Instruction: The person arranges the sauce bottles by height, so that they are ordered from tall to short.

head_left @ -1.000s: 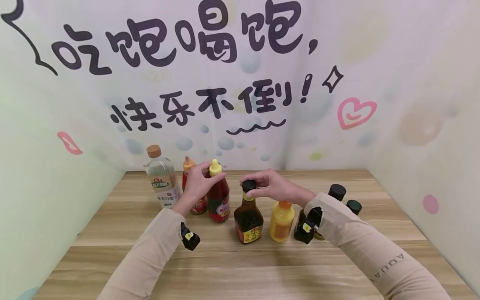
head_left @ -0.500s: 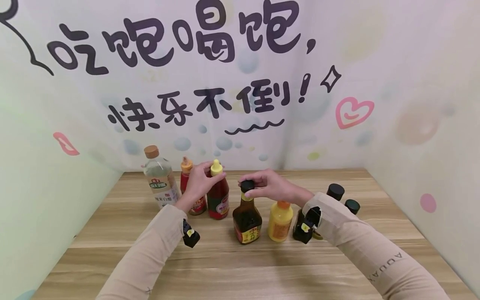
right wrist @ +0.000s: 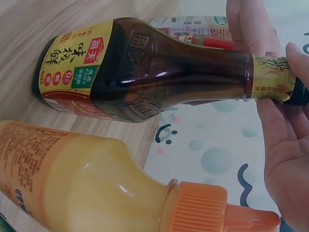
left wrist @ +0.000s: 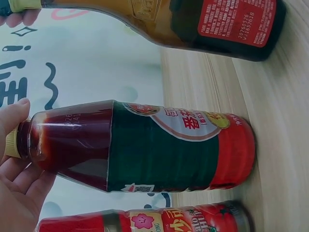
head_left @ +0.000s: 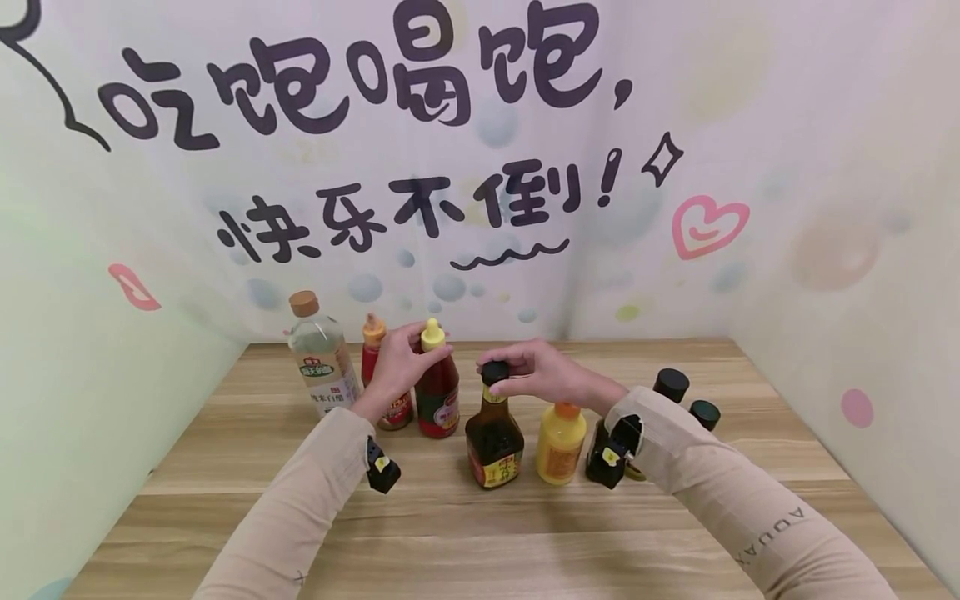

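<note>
On the wooden table, an upright ketchup bottle [head_left: 437, 396] with a yellow nozzle cap is held at its neck by my left hand [head_left: 396, 367]. In the left wrist view, the thumb and fingers curl around the top of this ketchup bottle [left wrist: 164, 150], just below the cap. To its right stands a brown soy sauce bottle [head_left: 495, 446] with a black cap. My right hand [head_left: 547, 373] grips it at the neck and cap. The right wrist view shows the thumb and fingers around the yellow neck band of the soy sauce bottle [right wrist: 193, 72].
Left of the ketchup stand a red sauce bottle [head_left: 396, 412], close beside it, and a clear white vinegar bottle [head_left: 318, 358]. A yellow squeeze bottle [head_left: 561, 446] stands under my right wrist. Farther right, bottles with a black cap [head_left: 671, 383] and a dark green cap [head_left: 705, 412] are partly hidden.
The ketchup bottle has shifted slightly back and to the right in my left hand, then stays still. My right hand and the soy sauce bottle have not visibly moved.
</note>
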The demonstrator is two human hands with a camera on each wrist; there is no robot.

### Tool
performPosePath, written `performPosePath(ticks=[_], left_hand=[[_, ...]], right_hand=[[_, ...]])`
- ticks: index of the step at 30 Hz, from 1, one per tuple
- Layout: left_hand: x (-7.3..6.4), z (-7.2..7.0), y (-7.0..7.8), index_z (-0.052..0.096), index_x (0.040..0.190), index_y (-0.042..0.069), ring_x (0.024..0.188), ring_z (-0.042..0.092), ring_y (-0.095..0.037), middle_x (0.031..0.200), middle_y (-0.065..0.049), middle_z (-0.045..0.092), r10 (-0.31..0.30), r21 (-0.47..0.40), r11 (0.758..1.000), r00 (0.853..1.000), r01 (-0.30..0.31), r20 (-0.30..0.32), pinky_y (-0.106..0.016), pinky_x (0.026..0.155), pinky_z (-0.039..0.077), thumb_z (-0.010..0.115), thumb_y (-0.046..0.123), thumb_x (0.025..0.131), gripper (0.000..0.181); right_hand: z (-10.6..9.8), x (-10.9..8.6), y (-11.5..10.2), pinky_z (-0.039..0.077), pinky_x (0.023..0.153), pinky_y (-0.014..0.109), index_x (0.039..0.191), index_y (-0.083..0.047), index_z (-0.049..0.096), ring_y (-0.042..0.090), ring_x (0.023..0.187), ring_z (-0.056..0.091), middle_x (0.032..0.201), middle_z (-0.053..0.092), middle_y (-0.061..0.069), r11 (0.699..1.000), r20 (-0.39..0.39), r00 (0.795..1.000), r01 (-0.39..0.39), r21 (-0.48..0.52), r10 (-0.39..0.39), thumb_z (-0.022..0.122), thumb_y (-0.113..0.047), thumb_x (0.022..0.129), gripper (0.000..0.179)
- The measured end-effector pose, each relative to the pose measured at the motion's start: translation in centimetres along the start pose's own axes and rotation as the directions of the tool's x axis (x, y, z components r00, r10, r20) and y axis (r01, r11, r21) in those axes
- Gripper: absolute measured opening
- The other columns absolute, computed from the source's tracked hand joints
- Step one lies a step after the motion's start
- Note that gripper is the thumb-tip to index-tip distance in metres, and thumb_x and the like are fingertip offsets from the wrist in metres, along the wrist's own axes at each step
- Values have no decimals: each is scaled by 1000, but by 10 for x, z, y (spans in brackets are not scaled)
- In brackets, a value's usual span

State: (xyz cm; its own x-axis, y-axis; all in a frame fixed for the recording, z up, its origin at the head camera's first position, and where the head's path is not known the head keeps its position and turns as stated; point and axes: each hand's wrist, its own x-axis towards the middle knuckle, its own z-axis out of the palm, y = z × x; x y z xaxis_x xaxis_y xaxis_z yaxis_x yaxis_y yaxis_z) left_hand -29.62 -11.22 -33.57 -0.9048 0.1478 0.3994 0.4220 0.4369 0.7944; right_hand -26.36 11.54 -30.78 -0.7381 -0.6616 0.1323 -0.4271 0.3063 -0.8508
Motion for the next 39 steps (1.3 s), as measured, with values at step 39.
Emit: performPosePath(ticks=[39], left_hand=[[2, -2, -9, 49, 117, 1, 106, 52, -24, 113, -14, 58, -73, -79, 994, 992, 81, 99, -37, 88, 43, 63, 13, 82, 40]], right_hand=[[2, 0, -1, 49, 78, 30, 117, -4, 56, 18, 89, 59, 110, 58, 13, 1000, 1, 1000, -7, 0, 7, 65, -14, 80, 39]])
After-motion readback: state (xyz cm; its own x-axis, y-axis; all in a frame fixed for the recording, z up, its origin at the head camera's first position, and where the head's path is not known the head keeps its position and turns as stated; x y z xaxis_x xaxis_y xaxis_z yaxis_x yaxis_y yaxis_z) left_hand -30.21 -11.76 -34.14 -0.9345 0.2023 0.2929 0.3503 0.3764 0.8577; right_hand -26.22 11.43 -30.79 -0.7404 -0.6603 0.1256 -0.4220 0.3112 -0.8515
